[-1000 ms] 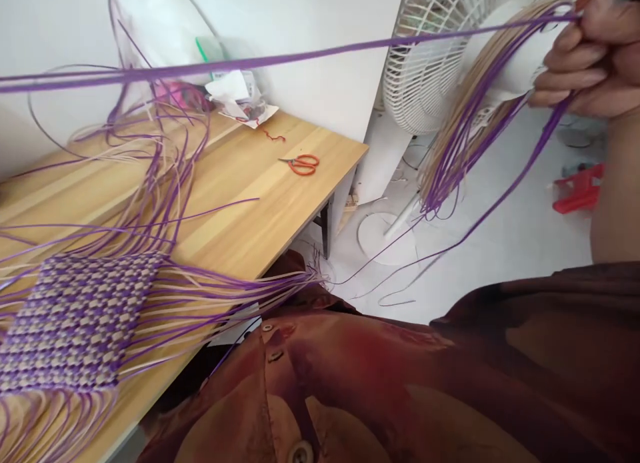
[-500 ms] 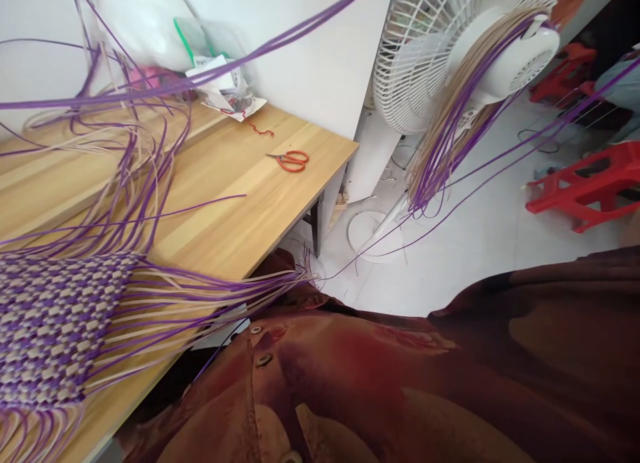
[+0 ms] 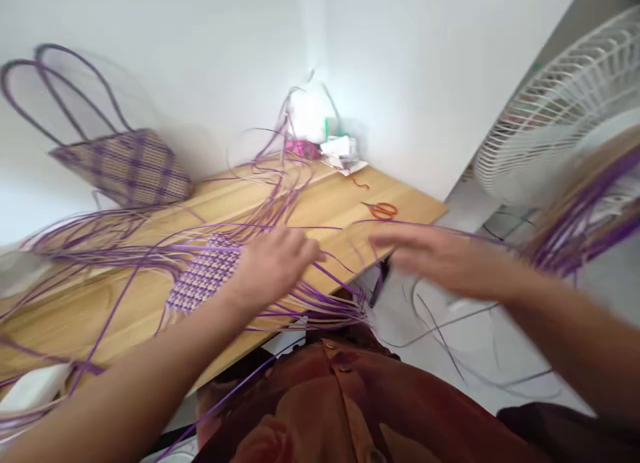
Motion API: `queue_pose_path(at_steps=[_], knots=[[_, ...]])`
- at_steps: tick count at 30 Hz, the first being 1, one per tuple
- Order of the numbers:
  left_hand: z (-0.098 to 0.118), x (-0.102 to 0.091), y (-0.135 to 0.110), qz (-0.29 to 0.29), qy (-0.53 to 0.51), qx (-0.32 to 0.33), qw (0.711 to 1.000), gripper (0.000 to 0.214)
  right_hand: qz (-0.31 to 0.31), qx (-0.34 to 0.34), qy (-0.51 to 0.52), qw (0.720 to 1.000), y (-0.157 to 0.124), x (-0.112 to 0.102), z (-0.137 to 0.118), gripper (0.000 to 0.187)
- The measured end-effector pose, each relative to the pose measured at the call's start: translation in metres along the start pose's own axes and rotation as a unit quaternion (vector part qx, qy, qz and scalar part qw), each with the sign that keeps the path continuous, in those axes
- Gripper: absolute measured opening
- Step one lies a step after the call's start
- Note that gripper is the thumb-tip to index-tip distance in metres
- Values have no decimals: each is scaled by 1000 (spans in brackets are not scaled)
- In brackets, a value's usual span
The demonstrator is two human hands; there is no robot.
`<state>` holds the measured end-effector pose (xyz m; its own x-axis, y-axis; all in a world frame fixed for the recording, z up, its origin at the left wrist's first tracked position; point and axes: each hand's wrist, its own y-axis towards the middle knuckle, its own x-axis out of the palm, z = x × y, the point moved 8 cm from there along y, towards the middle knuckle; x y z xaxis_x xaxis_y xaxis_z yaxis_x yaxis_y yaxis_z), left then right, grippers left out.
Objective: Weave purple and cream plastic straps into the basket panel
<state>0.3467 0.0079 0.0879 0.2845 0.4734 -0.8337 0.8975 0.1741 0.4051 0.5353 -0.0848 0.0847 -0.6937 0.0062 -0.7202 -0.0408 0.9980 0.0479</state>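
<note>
A checked purple-and-beige woven panel lies on the table, with long loose strips running from its right side toward my body. Over its right edge is my left hand, fingers curled closed around what looks like a purple strip; a purple end shows at the fingertips. My right hand is in the air off the table's front edge, smeared by motion, its fingers stretched out toward the left. A thin purple strip passes close behind it; I see nothing gripped there.
Orange-handled scissors lie near the right corner of the wooden table. A finished woven bag leans on the wall at left. A white fan stands at right, draped with a strip bundle. Packets sit behind.
Both hands have come into view. The camera has swung left, bringing in the woven bag and showing the whole panel; the fan is now farther right.
</note>
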Motion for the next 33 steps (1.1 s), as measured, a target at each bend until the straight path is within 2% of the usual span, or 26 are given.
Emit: queue_pose_path(at_steps=[1, 2, 3, 5, 6, 7, 9, 13, 19, 21, 23, 26, 28, 29, 30, 33], knots=[[11, 3, -4, -7, 18, 22, 1000, 10, -72, -28, 70, 995, 12, 49, -16, 55], [22, 8, -9, -17, 26, 47, 998, 8, -101, -38, 148, 983, 22, 88, -27, 55], [27, 13, -14, -23, 24, 53, 998, 8, -96, -15, 217, 971, 29, 116, -29, 52], [26, 23, -28, -35, 17, 48, 998, 8, -78, 31, 290, 953, 35, 150, -22, 49], [20, 27, -36, -41, 16, 42, 998, 8, -70, 45, 292, 953, 34, 156, -16, 47], [13, 30, -46, -47, 18, 36, 998, 8, -86, 54, 284, 953, 32, 160, -11, 45], [-2, 33, -65, -52, 24, 26, 998, 9, -170, 75, 262, 947, 21, 166, 0, 46], [-17, 38, -92, -42, 17, 5, 999, 12, -314, 127, 218, 915, -5, 171, 26, 47], [-28, 51, -106, -47, 11, -19, 999, 13, -377, 184, 138, 897, -25, 173, 83, 42], [-31, 51, -107, -49, 11, -30, 998, 14, -368, 180, 99, 907, -18, 169, 85, 35], [-28, 47, -106, -44, 8, -38, 998, 15, -344, 144, 98, 923, 0, 167, 64, 26], [-10, 39, -99, -23, -13, -3, 1000, 17, -283, 90, 190, 936, 39, 172, 5, 49], [-2, 34, -94, -15, -32, 17, 999, 18, -257, 66, 267, 927, 63, 183, -33, 49], [-4, 32, -93, -17, -36, 12, 999, 17, -262, 64, 291, 918, 72, 192, -46, 48], [-10, 32, -93, -23, -35, -3, 999, 16, -238, 59, 296, 923, 82, 196, -54, 47], [-50, 27, -103, -25, -20, -102, 994, 22, -145, 42, 279, 948, 100, 199, -56, 42]])
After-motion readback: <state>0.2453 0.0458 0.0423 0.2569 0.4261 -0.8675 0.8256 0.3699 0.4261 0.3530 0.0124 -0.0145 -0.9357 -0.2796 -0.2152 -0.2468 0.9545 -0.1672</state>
